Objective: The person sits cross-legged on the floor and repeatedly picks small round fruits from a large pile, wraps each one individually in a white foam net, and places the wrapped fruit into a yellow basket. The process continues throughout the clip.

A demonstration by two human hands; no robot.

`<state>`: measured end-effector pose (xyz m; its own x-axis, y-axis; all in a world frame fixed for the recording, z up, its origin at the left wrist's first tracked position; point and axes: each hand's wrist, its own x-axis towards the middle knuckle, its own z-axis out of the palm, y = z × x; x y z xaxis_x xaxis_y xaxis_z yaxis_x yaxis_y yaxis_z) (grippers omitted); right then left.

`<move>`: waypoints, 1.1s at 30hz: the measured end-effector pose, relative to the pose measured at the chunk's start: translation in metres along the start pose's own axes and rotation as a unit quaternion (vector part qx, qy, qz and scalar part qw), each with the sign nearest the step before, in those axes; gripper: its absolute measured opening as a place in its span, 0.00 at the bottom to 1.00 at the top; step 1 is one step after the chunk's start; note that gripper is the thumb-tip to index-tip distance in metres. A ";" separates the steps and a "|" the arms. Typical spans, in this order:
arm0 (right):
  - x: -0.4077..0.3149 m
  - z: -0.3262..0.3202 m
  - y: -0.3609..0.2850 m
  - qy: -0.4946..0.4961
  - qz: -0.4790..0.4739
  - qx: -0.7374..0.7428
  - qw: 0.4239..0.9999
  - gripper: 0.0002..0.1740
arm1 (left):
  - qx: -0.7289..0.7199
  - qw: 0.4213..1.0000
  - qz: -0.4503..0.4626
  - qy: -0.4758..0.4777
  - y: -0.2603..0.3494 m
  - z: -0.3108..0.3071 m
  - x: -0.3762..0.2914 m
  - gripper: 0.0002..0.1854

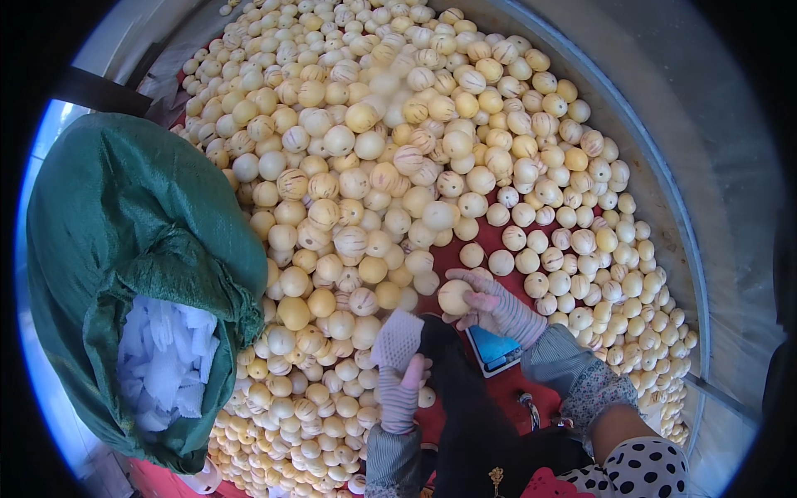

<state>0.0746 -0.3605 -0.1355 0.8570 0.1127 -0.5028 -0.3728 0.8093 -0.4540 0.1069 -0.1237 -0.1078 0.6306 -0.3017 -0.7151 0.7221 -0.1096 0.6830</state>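
My left hand (pixel 400 389), in a striped fingerless glove, holds a white foam mesh sleeve (pixel 398 339) that stands up from its fingers. To the right, my right hand (pixel 492 305), gloved the same way, grips a round cream-yellow fruit (pixel 454 297). The fruit and the sleeve are apart. A large pile of similar round fruits (pixel 352 241), many with purple streaks, surrounds both hands on red cloth (pixel 448 256).
At the left stands a green woven sack (pixel 143 187), its mouth showing many white foam sleeves (pixel 165 361). A device with a blue screen (pixel 493 346) lies beneath my right wrist. A curved metal rail (pixel 660 162) runs along the right.
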 end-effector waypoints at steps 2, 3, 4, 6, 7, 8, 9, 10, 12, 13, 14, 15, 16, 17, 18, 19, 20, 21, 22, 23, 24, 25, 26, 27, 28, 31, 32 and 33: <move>-0.012 0.031 0.022 0.030 0.033 -0.001 0.999 0.34 | 0.074 0.983 0.166 -0.036 0.002 0.022 0.019 0.29; -0.017 0.050 0.024 0.050 0.032 -0.165 0.985 0.25 | 0.093 0.965 0.241 -0.036 0.003 0.031 0.029 0.31; -0.025 0.061 0.019 0.071 -0.042 -0.418 0.905 0.20 | 0.091 0.967 0.235 -0.039 0.006 0.034 0.030 0.31; -0.025 0.053 0.029 0.129 -0.088 -0.441 0.884 0.19 | 0.053 0.986 0.150 -0.046 0.013 0.034 0.024 0.32; -0.029 0.048 0.028 0.169 -0.075 -0.383 0.905 0.19 | 0.012 0.996 0.068 -0.051 0.013 0.032 0.019 0.33; -0.030 0.049 0.026 0.203 -0.062 -0.317 0.924 0.19 | -0.033 0.998 0.014 -0.059 0.007 0.022 0.018 0.35; -0.029 0.042 0.029 0.222 -0.062 -0.269 0.935 0.20 | -0.081 0.993 -0.042 -0.073 -0.004 0.012 0.016 0.38; -0.028 0.040 0.033 0.195 -0.031 -0.284 0.938 0.21 | -0.129 0.983 -0.099 -0.087 -0.014 0.003 0.015 0.42; -0.031 0.042 0.034 0.143 0.034 -0.319 0.936 0.23 | -0.080 0.992 -0.066 -0.073 -0.021 0.003 0.008 0.45; -0.032 0.047 0.038 0.116 0.038 -0.342 0.932 0.25 | -0.067 0.994 -0.041 -0.071 -0.022 0.002 0.007 0.43; -0.029 0.046 0.042 0.101 0.000 -0.383 0.918 0.26 | -0.052 0.996 -0.019 -0.066 -0.023 0.003 0.006 0.40; -0.022 0.045 0.045 0.086 -0.039 -0.422 0.901 0.27 | -0.063 0.994 -0.024 -0.083 -0.022 0.005 0.006 0.37; -0.018 0.044 0.046 0.070 -0.078 -0.460 0.882 0.27 | -0.077 0.993 -0.002 -0.088 -0.026 0.006 0.001 0.31; -0.015 0.042 0.043 0.083 -0.026 -0.408 0.909 0.28 | -0.061 0.993 0.018 -0.097 -0.028 0.008 -0.001 0.29; -0.011 0.046 0.038 0.076 0.000 -0.362 0.929 0.27 | -0.046 0.992 0.039 -0.106 -0.029 0.007 -0.002 0.27; -0.010 0.048 0.040 0.069 0.003 -0.328 0.942 0.27 | -0.042 0.993 0.036 -0.105 -0.034 0.002 0.001 0.29; -0.010 0.050 0.040 0.061 0.003 -0.295 0.954 0.27 | -0.013 0.992 0.086 -0.089 -0.034 0.001 0.004 0.30; -0.009 0.051 0.042 0.047 0.000 -0.284 0.958 0.27 | 0.017 0.988 0.136 -0.073 -0.032 0.001 0.007 0.30; -0.009 0.051 0.047 0.034 -0.004 -0.272 0.962 0.27 | 0.050 0.981 0.177 -0.057 -0.035 0.000 0.008 0.32; -0.011 0.050 0.049 0.026 -0.011 -0.262 0.965 0.27 | 0.082 0.972 0.215 -0.042 -0.037 0.001 0.011 0.35; -0.012 0.047 0.051 0.040 -0.004 -0.285 0.958 0.28 | 0.088 0.968 0.228 -0.049 -0.032 0.008 0.010 0.36; -0.010 0.048 0.057 0.056 0.002 -0.305 0.951 0.29 | 0.096 0.964 0.241 -0.058 -0.025 0.011 0.008 0.36; -0.012 0.048 0.057 0.080 0.007 -0.328 0.941 0.30 | 0.098 0.960 0.253 -0.074 -0.021 0.017 0.009 0.37; -0.013 0.050 0.054 0.081 -0.013 -0.395 0.915 0.31 | 0.107 0.962 0.232 -0.098 -0.022 0.014 0.010 0.39; -0.016 0.050 0.051 0.084 -0.030 -0.459 0.884 0.32 | 0.039 0.977 0.191 -0.084 -0.027 0.018 0.003 0.34; -0.044 0.006 0.050 0.179 -0.099 -0.594 0.778 0.25 | 0.023 0.994 0.100 -0.042 -0.043 0.007 -0.001 0.22; -0.063 -0.013 0.041 0.206 -0.092 -0.625 0.748 0.24 | 0.007 0.998 0.061 -0.011 -0.036 0.007 -0.008 0.19; -0.087 -0.026 0.028 0.250 -0.053 -0.649 0.717 0.24 | -0.002 0.998 0.062 -0.008 -0.041 -0.003 -0.009 0.19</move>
<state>-0.0195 -0.3623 -0.1241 0.7908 -0.3930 -0.4692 -0.6107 -0.4554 -0.6479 0.0727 -0.1136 -0.1298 0.7103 -0.3279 -0.6228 0.6404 -0.0661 0.7652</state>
